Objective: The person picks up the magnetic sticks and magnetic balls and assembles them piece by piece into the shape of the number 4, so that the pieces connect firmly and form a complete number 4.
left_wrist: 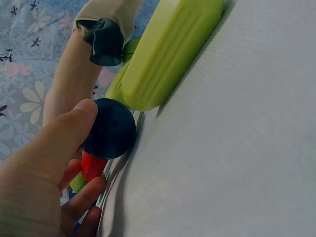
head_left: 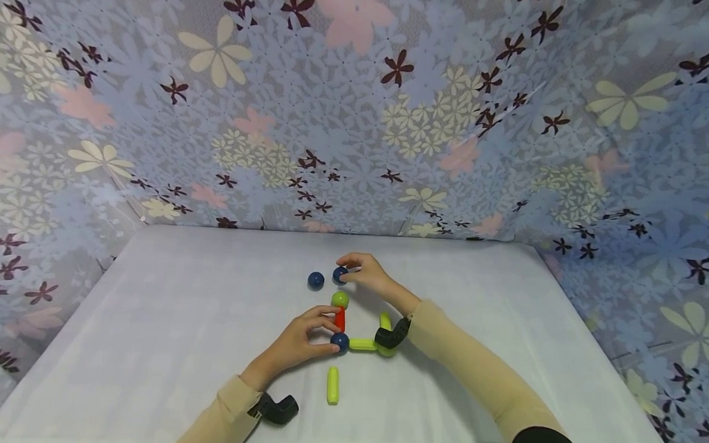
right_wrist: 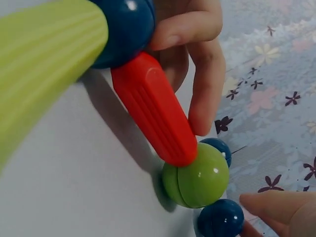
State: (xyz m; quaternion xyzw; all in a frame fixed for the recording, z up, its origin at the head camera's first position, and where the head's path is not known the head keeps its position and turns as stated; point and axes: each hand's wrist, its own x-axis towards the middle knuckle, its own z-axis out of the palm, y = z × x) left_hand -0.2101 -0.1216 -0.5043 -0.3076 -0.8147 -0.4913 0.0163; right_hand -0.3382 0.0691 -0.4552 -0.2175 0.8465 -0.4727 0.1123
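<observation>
Head view: just below centre, the left hand [head_left: 303, 335] curls round the joined blue ball [head_left: 341, 342], fingers reaching the red rod [head_left: 340, 320]; above, the right hand [head_left: 369, 274] pinches the upper blue ball [head_left: 337, 274], a spare blue ball [head_left: 315, 281] to its left.

Left wrist: thumb pressed on the joined blue ball, left of centre, a lime rod [left_wrist: 173, 54] up top.

Right wrist: red rod slants mid-frame into the green ball [right_wrist: 200, 177], pinched upper blue ball lower right.

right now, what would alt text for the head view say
The left hand holds a blue ball touching a red stick and a green stick on a white table. The right hand grips another blue ball beyond a green ball.
</observation>
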